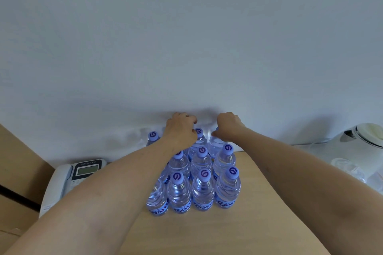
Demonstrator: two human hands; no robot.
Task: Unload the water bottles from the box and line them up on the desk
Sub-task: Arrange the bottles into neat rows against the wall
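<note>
Several clear water bottles [202, 188] with blue caps and blue labels stand upright in close rows on the wooden desk [207, 234], reaching back to the white wall. My left hand [181, 128] is curled over a bottle in the back row, which it hides. My right hand [228, 125] is closed on the top of the back-right bottle [216, 143], covering its cap. Part of the cardboard box [18, 172] shows at the far left edge.
A white desk phone [68, 176] lies to the left of the bottles, beside the box. At the right stand a white kettle [356, 143] and some clear glassware [350, 170]. The wall runs close behind the back row.
</note>
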